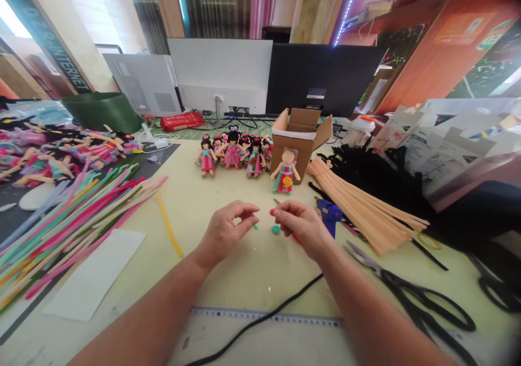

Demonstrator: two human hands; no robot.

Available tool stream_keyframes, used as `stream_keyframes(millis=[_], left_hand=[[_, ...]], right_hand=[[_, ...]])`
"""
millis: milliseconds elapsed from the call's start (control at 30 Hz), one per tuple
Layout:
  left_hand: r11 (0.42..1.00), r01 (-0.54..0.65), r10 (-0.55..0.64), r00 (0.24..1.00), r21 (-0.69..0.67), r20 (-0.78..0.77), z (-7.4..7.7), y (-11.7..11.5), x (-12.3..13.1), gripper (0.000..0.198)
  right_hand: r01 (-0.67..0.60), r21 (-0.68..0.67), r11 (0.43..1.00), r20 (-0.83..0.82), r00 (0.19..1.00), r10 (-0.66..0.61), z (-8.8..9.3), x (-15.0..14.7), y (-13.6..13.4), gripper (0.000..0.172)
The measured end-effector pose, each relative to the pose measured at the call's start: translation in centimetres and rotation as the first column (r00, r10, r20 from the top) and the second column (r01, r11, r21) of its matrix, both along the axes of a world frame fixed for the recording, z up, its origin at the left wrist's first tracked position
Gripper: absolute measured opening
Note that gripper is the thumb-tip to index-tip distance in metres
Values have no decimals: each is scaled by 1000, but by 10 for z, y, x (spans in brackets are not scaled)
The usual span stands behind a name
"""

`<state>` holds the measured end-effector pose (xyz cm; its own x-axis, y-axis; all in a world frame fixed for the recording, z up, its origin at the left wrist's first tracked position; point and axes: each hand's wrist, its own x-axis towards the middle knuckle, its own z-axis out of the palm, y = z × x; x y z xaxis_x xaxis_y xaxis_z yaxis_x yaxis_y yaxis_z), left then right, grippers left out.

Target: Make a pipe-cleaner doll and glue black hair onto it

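Two monitors, one white (220, 73) and one black (325, 75), stand across the back of the worktop (228, 284), well beyond both hands. Thumb and fingertips of the left grip (228, 227) are parted, a gap between them. Facing it, the right grip (299, 222) pinches one red bit (272, 212), which shows at the fingertips. Two teal bits lie between the grips: the larger one (275, 229) just below the right fingertips, the smaller one (256, 226) just beside the left thumb. One doll (286, 177) stands beyond the right grip, in front of one box (305, 157). Beyond the left grip stands a group of dolls (232, 154), three in front, those behind too overlapped to count. Right of the right grip are one glue gun (330, 214), one tan bundle (366, 206) and two scissors, one nearer (385, 275), one farther (484, 276). Left of the left grip lie one yellow stem (170, 226), one white sheet (97, 273) and many uncounted stems (87, 211).
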<state>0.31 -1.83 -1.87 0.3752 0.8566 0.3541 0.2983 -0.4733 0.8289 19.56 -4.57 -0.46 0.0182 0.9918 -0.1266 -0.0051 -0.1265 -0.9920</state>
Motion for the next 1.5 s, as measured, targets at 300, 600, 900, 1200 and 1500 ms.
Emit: stream_keyframes(millis=[300, 600, 900, 1200, 1500], left_hand=[[899, 33, 6, 996, -438, 89, 15, -4, 15, 31], [913, 37, 27, 988, -405, 150, 35, 0, 31, 16], [913, 100, -105, 994, -395, 8, 18, 7, 39, 17], [916, 85, -175, 964, -392, -199, 10, 13, 47, 23], [894, 77, -159, 975, -441, -153, 7, 11, 37, 24]], right_hand=[[-9, 1, 1000, 82, 997, 9, 7, 8, -3, 24], [-38, 100, 994, 220, 975, 15, 13, 8, -6, 19], [125, 247, 961, 685, 679, -264, 46, 63, -55, 18], [342, 93, 935, 772, 569, -285, 1, 95, -42, 54], [374, 114, 920, 646, 676, -355, -1, 81, -34, 20]])
